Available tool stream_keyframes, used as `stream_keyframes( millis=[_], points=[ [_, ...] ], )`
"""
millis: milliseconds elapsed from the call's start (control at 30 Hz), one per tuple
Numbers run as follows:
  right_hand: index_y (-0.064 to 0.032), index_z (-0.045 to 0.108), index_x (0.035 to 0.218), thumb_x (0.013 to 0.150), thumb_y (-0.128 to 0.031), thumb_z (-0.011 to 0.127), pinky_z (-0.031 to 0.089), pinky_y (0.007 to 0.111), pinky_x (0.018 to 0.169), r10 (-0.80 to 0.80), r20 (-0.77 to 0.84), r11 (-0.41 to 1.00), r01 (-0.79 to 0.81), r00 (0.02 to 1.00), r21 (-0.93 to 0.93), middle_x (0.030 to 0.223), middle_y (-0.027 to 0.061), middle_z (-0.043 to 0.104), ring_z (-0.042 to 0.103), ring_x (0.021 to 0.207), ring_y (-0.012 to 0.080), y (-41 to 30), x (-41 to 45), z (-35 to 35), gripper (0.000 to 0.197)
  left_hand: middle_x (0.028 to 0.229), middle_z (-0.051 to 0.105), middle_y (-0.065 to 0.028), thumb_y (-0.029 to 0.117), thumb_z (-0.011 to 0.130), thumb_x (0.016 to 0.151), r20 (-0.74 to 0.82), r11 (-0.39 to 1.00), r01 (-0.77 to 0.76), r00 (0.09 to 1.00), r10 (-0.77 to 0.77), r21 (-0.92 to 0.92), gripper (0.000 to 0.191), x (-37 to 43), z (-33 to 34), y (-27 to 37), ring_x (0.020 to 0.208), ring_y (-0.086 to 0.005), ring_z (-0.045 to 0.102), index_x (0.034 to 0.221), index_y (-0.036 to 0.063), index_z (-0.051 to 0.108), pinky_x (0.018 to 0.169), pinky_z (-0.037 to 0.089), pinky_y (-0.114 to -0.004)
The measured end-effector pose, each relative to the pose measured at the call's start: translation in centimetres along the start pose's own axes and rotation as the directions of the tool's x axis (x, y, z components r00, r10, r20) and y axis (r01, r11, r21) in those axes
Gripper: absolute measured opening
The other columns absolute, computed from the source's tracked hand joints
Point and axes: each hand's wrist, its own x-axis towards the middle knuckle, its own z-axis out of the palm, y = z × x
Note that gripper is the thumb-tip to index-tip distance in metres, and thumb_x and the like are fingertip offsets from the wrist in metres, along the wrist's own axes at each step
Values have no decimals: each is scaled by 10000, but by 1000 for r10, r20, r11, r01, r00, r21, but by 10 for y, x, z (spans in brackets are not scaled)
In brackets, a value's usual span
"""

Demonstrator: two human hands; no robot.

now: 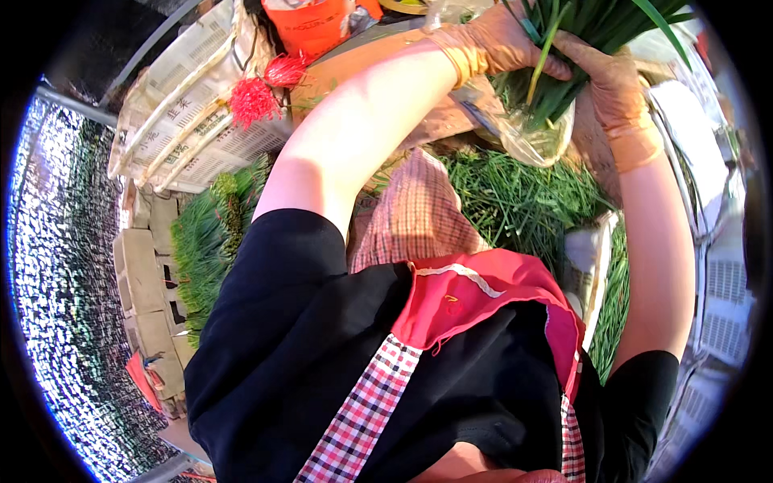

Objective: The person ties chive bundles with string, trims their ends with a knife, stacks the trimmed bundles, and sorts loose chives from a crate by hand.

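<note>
My left hand (504,45), in an orange rubber glove, grips a bunch of long, flat green leaves (598,27) that look like garlic chives. From the other side my right hand (613,81), gloved the same way, closes around the same bunch. Both hands are near the top right, and the upper leaves run out past the picture's edge. Clear plastic (531,142) lies at the lower end of the bunch, over a wooden board (416,121). Loose green leaves (519,199) heap up below the board, beside my checked apron (416,211).
A bright orange bucket (311,27) stands at the top, near red string tufts (256,99). White printed sacking (181,121) hangs on the left. Below it, more greens (208,259) lie beside hollow blocks (145,271). White crates (724,284) line the right edge.
</note>
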Motion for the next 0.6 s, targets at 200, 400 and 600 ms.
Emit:
stream_keyframes(
  millis=[200,400,600],
  points=[
    [-37,626,1015,757,-81,695,478,283,779,92,150,996,-88,984,-29,961,32,643,594,863,135,86,102,26,271,1067,631,-79,191,814,627,-140,999,32,989,-38,-41,592,-12,-57,-113,997,-199,578,1149,50,571,878,453,-318],
    [-35,580,1095,719,-97,731,441,307,858,193,36,976,-188,980,-109,1020,35,623,568,938,163,176,166,34,410,1117,610,-101,183,858,558,-210,984,60,973,-95,-167,718,-22,-73,-231,1047,-211,551,1182,34,536,908,435,-332],
    [-32,594,1033,690,-43,748,492,289,781,287,-12,958,-287,958,-4,988,51,626,604,857,168,237,183,34,376,1035,641,-101,165,861,537,-281,947,39,950,-133,-318,651,-20,-52,-302,973,-198,577,1115,35,591,881,441,-326]
  ],
)
